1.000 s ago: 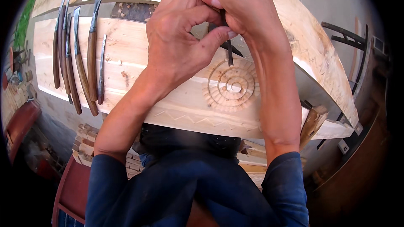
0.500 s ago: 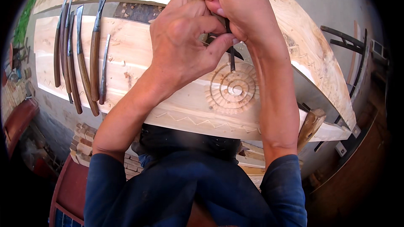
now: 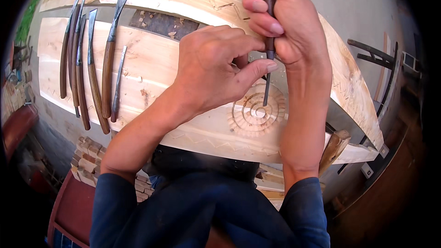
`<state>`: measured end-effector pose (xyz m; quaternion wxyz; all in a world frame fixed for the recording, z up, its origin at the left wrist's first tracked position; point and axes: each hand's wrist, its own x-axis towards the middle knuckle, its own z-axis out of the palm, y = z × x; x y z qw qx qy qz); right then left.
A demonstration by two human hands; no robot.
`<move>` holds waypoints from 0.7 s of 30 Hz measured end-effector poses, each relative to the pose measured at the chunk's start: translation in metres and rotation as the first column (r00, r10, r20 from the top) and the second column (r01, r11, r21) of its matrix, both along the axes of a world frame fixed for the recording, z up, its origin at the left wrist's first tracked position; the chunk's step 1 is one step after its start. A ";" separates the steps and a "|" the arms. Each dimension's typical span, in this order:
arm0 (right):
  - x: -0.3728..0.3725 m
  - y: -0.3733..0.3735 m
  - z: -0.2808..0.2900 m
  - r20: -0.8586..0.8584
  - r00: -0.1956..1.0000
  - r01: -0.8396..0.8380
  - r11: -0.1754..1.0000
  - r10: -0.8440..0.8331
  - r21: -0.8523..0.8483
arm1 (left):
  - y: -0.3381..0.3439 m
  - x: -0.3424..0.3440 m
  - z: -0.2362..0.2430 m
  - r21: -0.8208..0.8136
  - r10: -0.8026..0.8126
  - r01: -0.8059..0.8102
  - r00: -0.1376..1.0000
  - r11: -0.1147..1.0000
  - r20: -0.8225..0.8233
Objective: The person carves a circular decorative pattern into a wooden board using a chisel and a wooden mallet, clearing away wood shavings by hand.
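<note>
Shifted a little since half a second ago: left thumb now stretched out to the steel shank, right hand raised so more of the blade shows below the fist.

Far left on the worktop (image 3: 59, 36): row of carving chisels (image 3: 89, 71) with dark brown wooden handles and dull grey blades, lying side by side, long axes running up and away, slightly curved, well apart from both hands. Just right of them, a thin bare steel tool (image 3: 118, 82), same direction.

Next, left hand (image 3: 209, 71): fingers curled loosely, resting on the pale plank, thumb tip touching the shank from the left as a guide; gripping nothing fully.

Beneath and just right, carved rosette (image 3: 254, 112): concentric rings with a band of short radial notches round the rim, cut into soft, light, coarse-grained wood. Zigzag lines cut along the near and far edges of the plank.

Then the narrow gouge (image 3: 266, 82): long axis nearly upright, slightly tilted, tip down on an inner ring of the rosette, dark handle up.

Right hand (image 3: 285, 23): fingers closed tight round the handle, directly above the rosette, nearer the tool's top; left hand nearer the cutting tip.

Far right: rough bevelled end of the beam, wooden wedge (image 3: 335, 149) under it, grey concrete floor (image 3: 358, 9) beyond.
</note>
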<state>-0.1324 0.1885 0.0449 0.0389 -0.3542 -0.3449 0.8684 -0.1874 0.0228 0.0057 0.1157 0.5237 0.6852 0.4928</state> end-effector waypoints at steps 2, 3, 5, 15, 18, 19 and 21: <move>0.007 0.006 0.010 -0.051 0.998 0.030 0.999 -0.032 -0.035 | -0.001 0.001 0.007 -0.057 -0.017 0.028 0.983 0.998 0.182; 0.010 0.006 0.016 -0.028 0.997 0.079 0.993 -0.077 0.083 | 0.000 0.001 0.004 -0.055 -0.013 0.024 0.984 0.998 0.179; 0.011 0.006 0.020 -0.068 0.986 0.167 0.950 -0.154 0.264 | 0.002 0.002 0.000 0.015 0.003 -0.006 0.978 1.000 0.206; -0.005 -0.009 0.012 -0.266 0.961 0.166 0.928 -0.076 0.335 | 0.002 -0.001 0.000 -0.005 -0.030 0.032 0.975 0.999 0.219; -0.006 -0.012 0.009 -0.183 0.978 0.157 0.921 -0.096 0.357 | 0.001 -0.001 0.000 -0.024 -0.030 0.037 0.967 0.999 0.254; -0.005 -0.013 0.010 -0.179 0.979 0.159 0.921 -0.100 0.355 | 0.001 -0.001 0.000 -0.021 -0.032 0.038 0.971 0.999 0.238; -0.005 -0.014 0.015 -0.167 0.981 0.154 0.915 -0.098 0.373 | 0.001 -0.001 0.001 -0.021 -0.037 0.042 0.974 0.999 0.225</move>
